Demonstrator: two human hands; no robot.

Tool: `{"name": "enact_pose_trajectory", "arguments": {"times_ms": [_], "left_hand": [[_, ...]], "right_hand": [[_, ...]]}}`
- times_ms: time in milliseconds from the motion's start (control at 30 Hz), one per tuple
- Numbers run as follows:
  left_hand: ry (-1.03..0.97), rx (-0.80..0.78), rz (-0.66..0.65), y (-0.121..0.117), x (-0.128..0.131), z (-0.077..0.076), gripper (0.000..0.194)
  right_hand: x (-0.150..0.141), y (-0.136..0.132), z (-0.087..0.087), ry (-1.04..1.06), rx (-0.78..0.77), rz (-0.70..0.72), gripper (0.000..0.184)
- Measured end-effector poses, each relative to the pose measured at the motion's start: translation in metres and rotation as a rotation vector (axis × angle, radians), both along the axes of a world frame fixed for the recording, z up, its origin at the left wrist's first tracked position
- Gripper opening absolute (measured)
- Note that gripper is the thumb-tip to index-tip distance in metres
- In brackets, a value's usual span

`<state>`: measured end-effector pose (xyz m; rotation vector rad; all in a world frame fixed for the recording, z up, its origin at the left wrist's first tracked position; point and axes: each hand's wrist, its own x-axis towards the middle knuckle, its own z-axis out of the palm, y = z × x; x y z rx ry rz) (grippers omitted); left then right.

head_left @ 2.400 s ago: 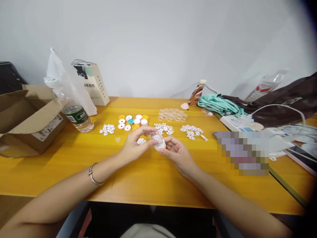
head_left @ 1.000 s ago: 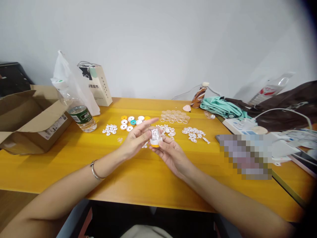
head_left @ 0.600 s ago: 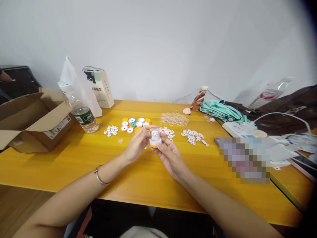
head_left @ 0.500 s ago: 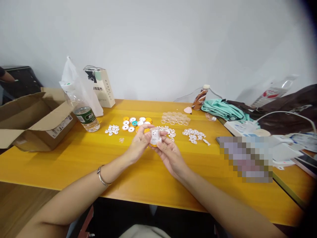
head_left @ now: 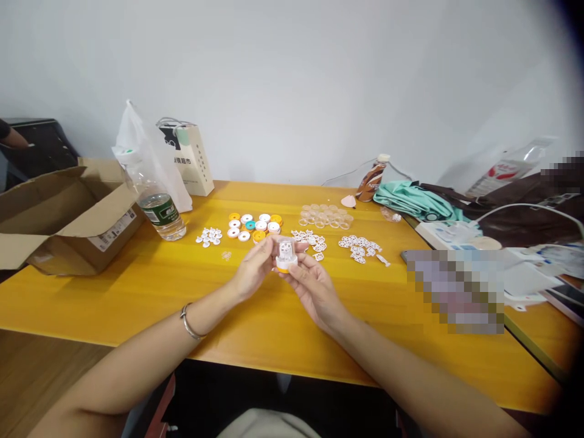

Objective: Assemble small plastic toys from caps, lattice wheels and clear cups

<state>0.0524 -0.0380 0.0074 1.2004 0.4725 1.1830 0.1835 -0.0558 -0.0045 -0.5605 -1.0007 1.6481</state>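
Head view: two bare hands meet above a yellow wooden table [head_left: 219, 331], near its middle.
Clear-topped piece: held up off the tabletop between the hands, roughly upright, with a transparent upper part, white parts inside it and a white-and-orange base [head_left: 286, 265].
Left hand [head_left: 253, 270]: thumb and fingers pinch the transparent upper part from the left side; a metal bracelet [head_left: 189, 323] circles the wrist.
Right hand [head_left: 316, 289]: thumb in front and fingers around the far side, gripping the base.
Round caps [head_left: 260, 225]: white, orange and teal, grouped beyond the left hand.
White knobs [head_left: 210, 237]: a small cluster left of the caps.
Clear cups [head_left: 325, 215]: grouped in rows beyond the right hand.
White openwork pieces [head_left: 360, 247]: one heap right of the hands, another just behind the held piece.
Water bottle [head_left: 163, 213]: tilted, beside an opened cardboard box [head_left: 98, 234].
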Motion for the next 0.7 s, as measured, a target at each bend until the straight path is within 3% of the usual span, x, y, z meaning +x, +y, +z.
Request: {"name": "enact_pose_trajectory", "arguments": {"times_ms": [100,267,400,533,700], "left_hand": [[-0.013,-0.008,-0.009,0.0002,-0.0004,-0.0007,0.045],[0.005,-0.022,0.000,0.0005,-0.0013,-0.0013,0.030],[-0.018,-0.045,-0.018,0.0006,-0.0020,-0.0012,0.043],[-0.011,-0.007,0.005,0.0009,-0.0022,-0.0011,0.026],[-0.006,-0.021,-0.043,0.0014,-0.0030,-0.0010,0.041]], "right_hand": [[0.0005,0.0001,0.0000,0.006,-0.006,0.014,0.024],[0.0002,-0.0003,0.0006,0.029,-0.034,0.011,0.024],[0.0002,-0.0006,0.0006,0.033,-0.034,0.028,0.022],[0.0005,-0.0005,0.0002,0.054,-0.038,0.037,0.022],[0.0011,-0.0008,0.0001,0.058,-0.024,0.039,0.021]]}}
